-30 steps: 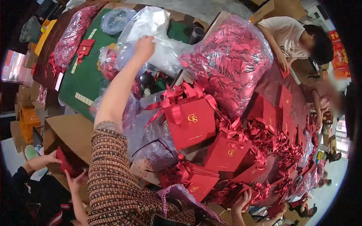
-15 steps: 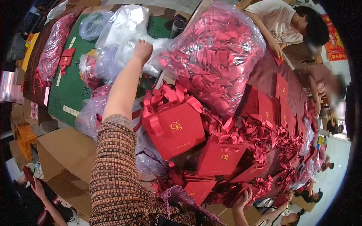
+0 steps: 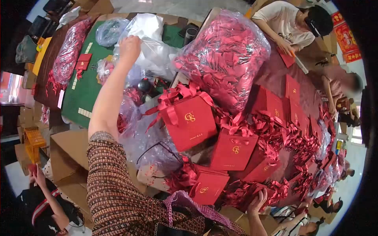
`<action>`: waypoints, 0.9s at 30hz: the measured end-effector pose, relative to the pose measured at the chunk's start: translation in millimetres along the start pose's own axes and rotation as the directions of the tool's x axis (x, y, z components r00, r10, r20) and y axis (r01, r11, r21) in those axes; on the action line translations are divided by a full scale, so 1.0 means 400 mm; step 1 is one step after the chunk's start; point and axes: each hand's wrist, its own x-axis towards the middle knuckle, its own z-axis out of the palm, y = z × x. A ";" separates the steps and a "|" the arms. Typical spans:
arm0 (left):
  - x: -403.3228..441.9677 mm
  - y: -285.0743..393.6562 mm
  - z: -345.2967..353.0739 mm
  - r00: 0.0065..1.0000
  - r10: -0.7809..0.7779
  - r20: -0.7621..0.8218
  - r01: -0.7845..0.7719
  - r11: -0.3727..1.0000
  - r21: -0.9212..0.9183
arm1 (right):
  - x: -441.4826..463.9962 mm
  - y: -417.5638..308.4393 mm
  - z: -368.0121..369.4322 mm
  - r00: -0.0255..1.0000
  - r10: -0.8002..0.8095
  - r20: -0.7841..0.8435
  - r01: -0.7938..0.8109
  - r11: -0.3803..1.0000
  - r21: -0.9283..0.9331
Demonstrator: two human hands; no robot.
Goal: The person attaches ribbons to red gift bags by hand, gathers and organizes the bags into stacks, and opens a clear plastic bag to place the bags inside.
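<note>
My left hand (image 3: 130,48) reaches over the green mat with its fingers closed, gripping the edge of a clear plastic bag (image 3: 157,59) that looks whitish inside. At the lower right, my right hand (image 3: 258,201) rests on red ribbons (image 3: 240,196), fingers apart. Between my hands stand red gift bags with gold lettering: a large one (image 3: 191,124), another (image 3: 235,151) to its right and a stack (image 3: 209,188) nearest me. A big clear sack of red ribbon-handled items (image 3: 224,59) lies beyond them. Dark-framed glasses (image 3: 157,147) lie on crumpled clear plastic (image 3: 151,161).
A long sack of red items (image 3: 71,51) lies left of the green mat (image 3: 82,96). Open cardboard boxes (image 3: 69,151) stand at the left front. A dark cup (image 3: 191,33) is at the back. Across the table a person in a cap (image 3: 291,23) handles red paper.
My left hand has moved left, and the plastic bag's edge is now stretched from it. A dark round object has come into view beside my forearm. My right hand has shifted slightly, fingers spread.
</note>
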 end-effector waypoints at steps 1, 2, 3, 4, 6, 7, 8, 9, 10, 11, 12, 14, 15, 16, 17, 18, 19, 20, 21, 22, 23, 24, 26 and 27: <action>0.002 -0.012 -0.024 0.999 -0.028 -0.041 0.029 0.999 0.025 | -0.003 0.007 0.005 1.000 -0.010 -0.003 0.010 1.000 -0.003; 0.008 -0.026 -0.052 0.998 -0.028 -0.047 0.029 0.999 0.028 | -0.006 0.012 0.008 1.000 -0.018 -0.006 0.018 1.000 -0.006; 0.014 -0.049 -0.077 0.985 -0.029 -0.170 0.016 0.997 -0.075 | -0.009 0.015 0.010 1.000 -0.019 -0.012 0.019 1.000 -0.002; 0.021 -0.073 -0.103 0.957 -0.041 -0.288 -0.011 0.984 -0.176 | -0.010 0.018 0.010 1.000 -0.015 0.002 0.015 1.000 -0.012; 0.037 -0.115 -0.152 0.919 -0.304 -0.253 0.206 0.915 -0.348 | -0.015 0.023 0.013 1.000 -0.026 -0.006 0.026 1.000 -0.002; 0.041 -0.142 -0.176 0.879 -0.434 -0.199 0.313 0.839 -0.445 | -0.017 0.019 0.016 1.000 -0.025 -0.014 0.025 1.000 0.005; 0.025 -0.180 -0.194 0.947 -0.320 -0.040 0.306 0.930 -0.206 | -0.018 0.014 0.018 1.000 0.014 -0.018 -0.014 1.000 0.017; 0.015 -0.200 -0.199 0.946 -0.324 -0.017 0.315 0.928 -0.200 | -0.019 0.008 0.017 0.998 0.054 -0.019 -0.054 0.998 0.029; 0.007 -0.215 -0.202 0.945 -0.328 0.006 0.322 0.926 -0.194 | -0.017 0.001 0.012 0.997 0.067 -0.024 -0.066 0.996 0.064; 0.017 -0.225 -0.232 0.940 -0.340 -0.016 0.320 0.900 -0.295 | -0.012 0.002 0.009 0.999 0.024 -0.032 -0.022 0.999 0.043; 0.027 -0.226 -0.254 0.933 -0.359 -0.035 0.318 0.863 -0.393 | -0.008 0.002 0.004 0.999 -0.018 -0.036 0.019 1.000 0.018; 0.018 -0.161 -0.376 0.898 -0.437 -0.050 0.307 0.705 -0.639 | -0.007 -0.003 -0.004 1.000 -0.004 -0.024 0.004 0.999 0.032; 0.013 -0.153 -0.414 0.900 -0.437 0.007 0.260 0.522 -0.812 | -0.007 -0.004 -0.004 1.000 -0.001 -0.023 0.002 1.000 0.031; 0.012 -0.145 -0.448 0.905 -0.421 0.064 0.207 0.303 -0.930 | -0.006 -0.006 -0.004 1.000 0.001 -0.021 0.000 1.000 0.031; 0.024 -0.108 -0.500 0.897 -0.439 0.058 0.117 0.109 -0.987 | -0.004 -0.014 -0.009 1.000 0.006 -0.029 -0.005 0.999 0.043; 0.023 -0.070 -0.558 0.896 -0.422 0.140 0.096 -0.124 -0.988 | -0.003 -0.015 -0.011 0.999 -0.005 -0.035 0.007 0.999 0.049; 0.015 -0.030 -0.616 0.898 -0.383 0.216 0.075 -0.351 -0.934 | -0.003 -0.013 -0.012 0.999 -0.014 -0.043 0.016 0.998 0.056; 0.020 -0.041 -0.639 0.895 -0.388 0.222 0.097 -0.317 -0.943 | -0.006 -0.008 -0.009 0.997 -0.032 -0.065 0.034 0.999 0.031; 0.010 -0.040 -0.653 0.929 -0.304 0.212 0.100 -0.347 -0.933 | -0.006 -0.007 -0.007 0.995 -0.049 -0.085 0.051 0.998 0.027; -0.015 0.015 -0.720 0.957 -0.214 0.198 0.106 -0.377 -0.920 | -0.005 -0.006 -0.006 0.992 -0.063 -0.107 0.065 0.998 0.022; -0.030 0.083 -0.785 0.861 -0.396 0.319 0.162 -0.380 -0.911 | -0.008 -0.002 -0.004 0.989 -0.068 -0.129 0.073 0.997 0.029; -0.055 0.156 -0.847 0.871 -0.375 0.316 0.169 -0.376 -0.911 | -0.004 -0.008 -0.013 0.989 -0.064 -0.132 0.071 0.996 0.050; -0.104 0.290 -0.946 0.884 -0.293 0.364 0.174 -0.516 -0.839 | -0.012 0.005 -0.011 0.990 -0.044 -0.134 0.054 0.996 0.071; -0.114 0.346 -0.967 0.840 -0.347 0.417 0.184 -0.541 -0.821 | -0.010 0.008 -0.008 0.984 -0.060 -0.165 0.075 0.993 0.086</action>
